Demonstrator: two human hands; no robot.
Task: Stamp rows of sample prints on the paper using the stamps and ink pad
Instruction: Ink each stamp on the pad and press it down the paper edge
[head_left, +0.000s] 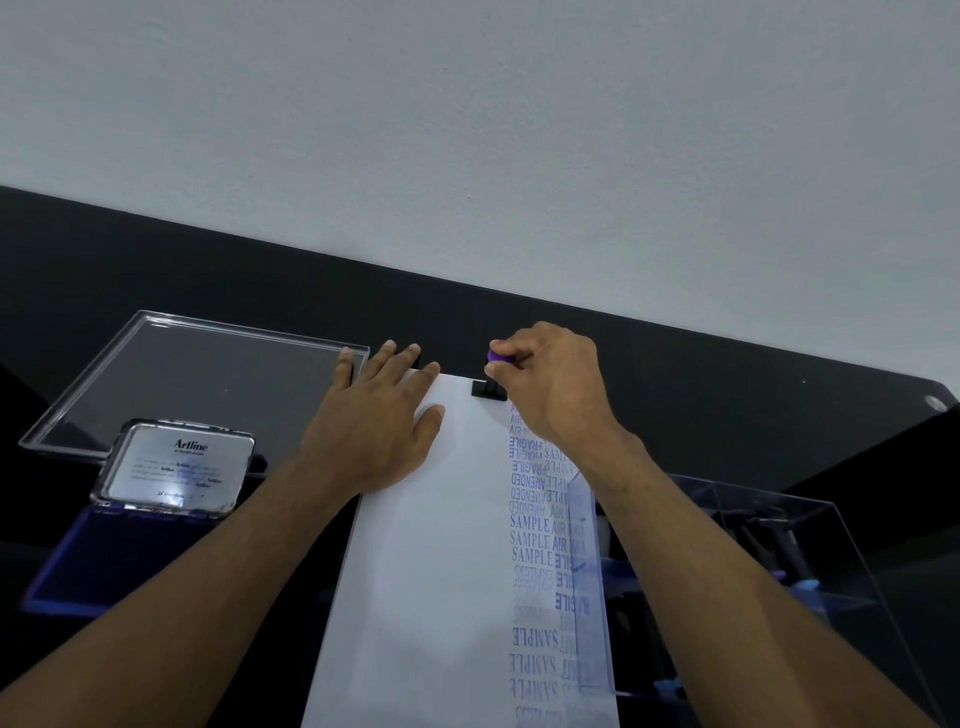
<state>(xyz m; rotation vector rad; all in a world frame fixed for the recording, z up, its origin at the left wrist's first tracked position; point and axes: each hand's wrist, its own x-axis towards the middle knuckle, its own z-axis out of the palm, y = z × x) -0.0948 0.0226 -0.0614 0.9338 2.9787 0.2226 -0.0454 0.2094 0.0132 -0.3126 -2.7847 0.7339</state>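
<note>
Stamp (489, 387) pinched in your right hand (550, 384), base on paper (431, 571) at far edge. Your left hand (376, 421) flat, fingers straight, pressing paper. Ink pad (119, 556) open, left.

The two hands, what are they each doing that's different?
The left hand lies flat with straight fingers, pressing the paper down; the right hand is curled, gripping a stamp by its purple knob. The left hand sits on blank paper; the right hand is at the top of the printed column. Both hands are at the paper's far end.
</note>
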